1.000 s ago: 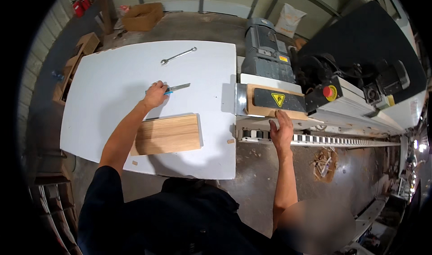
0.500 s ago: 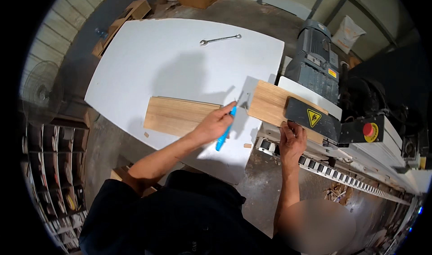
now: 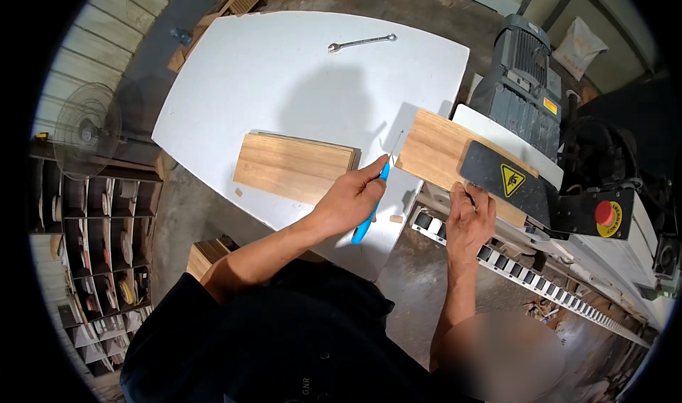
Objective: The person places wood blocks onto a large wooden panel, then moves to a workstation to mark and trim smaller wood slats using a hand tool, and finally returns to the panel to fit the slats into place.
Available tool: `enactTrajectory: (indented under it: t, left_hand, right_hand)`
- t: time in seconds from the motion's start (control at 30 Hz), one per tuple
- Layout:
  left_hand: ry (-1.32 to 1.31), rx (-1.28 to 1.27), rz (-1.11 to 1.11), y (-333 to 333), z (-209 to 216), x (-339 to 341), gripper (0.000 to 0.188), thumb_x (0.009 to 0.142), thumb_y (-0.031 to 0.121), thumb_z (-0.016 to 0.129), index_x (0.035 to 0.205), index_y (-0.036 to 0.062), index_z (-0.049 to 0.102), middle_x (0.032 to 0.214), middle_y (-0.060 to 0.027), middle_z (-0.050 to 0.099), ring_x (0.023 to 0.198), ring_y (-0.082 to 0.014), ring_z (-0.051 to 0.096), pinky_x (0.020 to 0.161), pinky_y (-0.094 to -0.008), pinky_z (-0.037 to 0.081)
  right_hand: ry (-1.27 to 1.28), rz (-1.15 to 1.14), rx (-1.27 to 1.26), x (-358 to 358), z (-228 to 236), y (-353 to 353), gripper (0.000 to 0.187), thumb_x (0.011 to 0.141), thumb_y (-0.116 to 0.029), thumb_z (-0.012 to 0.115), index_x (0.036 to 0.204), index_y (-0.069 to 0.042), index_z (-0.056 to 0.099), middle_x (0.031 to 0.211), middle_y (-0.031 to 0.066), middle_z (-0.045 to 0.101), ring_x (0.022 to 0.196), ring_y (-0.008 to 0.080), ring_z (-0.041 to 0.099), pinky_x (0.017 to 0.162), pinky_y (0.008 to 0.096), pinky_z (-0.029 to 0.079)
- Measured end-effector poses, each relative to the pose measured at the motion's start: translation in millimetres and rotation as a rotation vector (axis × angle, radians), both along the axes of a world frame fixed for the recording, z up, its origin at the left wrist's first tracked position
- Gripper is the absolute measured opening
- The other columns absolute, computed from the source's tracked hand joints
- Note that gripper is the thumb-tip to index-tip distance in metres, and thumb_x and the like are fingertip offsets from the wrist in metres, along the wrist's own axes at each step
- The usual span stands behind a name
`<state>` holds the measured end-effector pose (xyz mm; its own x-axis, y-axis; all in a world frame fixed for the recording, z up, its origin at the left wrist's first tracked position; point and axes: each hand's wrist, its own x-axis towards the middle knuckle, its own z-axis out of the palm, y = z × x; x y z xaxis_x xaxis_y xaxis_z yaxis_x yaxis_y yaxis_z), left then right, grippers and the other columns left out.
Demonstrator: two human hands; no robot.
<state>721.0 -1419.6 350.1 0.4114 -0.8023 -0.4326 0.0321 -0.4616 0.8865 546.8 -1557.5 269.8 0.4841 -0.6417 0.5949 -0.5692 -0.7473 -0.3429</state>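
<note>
My left hand [image 3: 355, 198] is closed round the blue handle of a slim knife [image 3: 367, 215]. Its thin pointed blade sticks up past my thumb, beside the left end of a wood-grain board [image 3: 433, 143]. That board lies partly under the black guard [image 3: 510, 179] of a machine. On its near edge rest the bunched fingers of my right hand [image 3: 472, 218], gripping it just left of the guard. A small stack of similar boards [image 3: 293, 167] sits on the white table [image 3: 234, 83], left of my left hand.
A wrench [image 3: 362, 43] lies at the table's far side. Small wood offcuts [image 3: 396, 219] sit near its front edge. The machine has a grey motor [image 3: 522, 69], a red stop button [image 3: 606, 213] and a roller rail [image 3: 526, 276]. Shelves [image 3: 106, 239] and a fan [image 3: 89, 129] stand left.
The whole view has shifted, with the table now higher in the picture. My left hand has drawn slightly toward me, and the knife's blade shows more clearly. My right hand stays at the board's edge.
</note>
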Motion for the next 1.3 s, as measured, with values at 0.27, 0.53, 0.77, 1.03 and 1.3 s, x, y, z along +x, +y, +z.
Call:
enactTrajectory:
  t: [0.27, 0.53, 0.77, 1.03, 1.3]
  left_hand:
    - [0.166, 0.128, -0.018, -1, 4, -5, 0.048, 0.095, 0.016, 0.04, 0.141, 0.0035, 0.036, 0.07, -0.0022, 0.05, 0.057, -0.0104, 0.054, 0.055, -0.0257, 0.047]
    - [0.224, 0.126, 0.036, -1, 3, -10, 0.048, 0.096, 0.016, 0.038, 0.14, -0.0018, 0.034, 0.07, -0.003, 0.049, 0.056, -0.0115, 0.052, 0.053, -0.0269, 0.047]
    - [0.302, 0.359, 0.019, 2, -45, -24, 0.046, 0.096, 0.018, 0.042, 0.139, 0.0034, 0.039, 0.072, -0.002, 0.05, 0.056, -0.0117, 0.05, 0.053, -0.0281, 0.052]
    - [-0.587, 0.064, -0.11, -6, -61, 78, 0.046, 0.089, 0.019, 0.045, 0.133, 0.0042, 0.048, 0.077, -0.0177, 0.061, 0.068, -0.0275, 0.061, 0.067, -0.0371, 0.049]
    - [-1.037, -0.154, -0.303, -58, -94, 115, 0.063, 0.084, 0.03, 0.064, 0.133, -0.0025, 0.041, 0.114, -0.0255, 0.053, 0.106, -0.0379, 0.052, 0.089, -0.0473, 0.042]
  right_hand:
    - [0.022, -0.007, 0.008, 1, 0, 0, 0.007, 0.077, -0.009, 0.071, 0.082, -0.007, 0.068, 0.089, 0.0046, 0.063, 0.081, 0.0285, 0.06, 0.068, 0.0392, 0.049]
    - [0.015, -0.015, -0.023, 0, -1, -3, 0.017, 0.072, -0.009, 0.076, 0.088, -0.013, 0.072, 0.089, 0.0033, 0.065, 0.076, 0.0267, 0.059, 0.062, 0.0357, 0.05]
    - [0.046, -0.034, 0.007, 2, 5, 2, 0.01, 0.076, -0.008, 0.072, 0.086, -0.011, 0.072, 0.089, 0.0026, 0.065, 0.076, 0.0236, 0.061, 0.058, 0.0331, 0.051]
    - [0.04, -0.053, -0.03, 10, 5, 12, 0.008, 0.077, -0.009, 0.072, 0.085, -0.012, 0.072, 0.088, 0.0026, 0.065, 0.074, 0.0225, 0.06, 0.06, 0.0329, 0.051]
    - [-0.028, -0.046, 0.045, 18, -2, 18, 0.018, 0.068, 0.001, 0.061, 0.084, -0.008, 0.066, 0.093, 0.0089, 0.062, 0.087, 0.0286, 0.06, 0.07, 0.0374, 0.051]
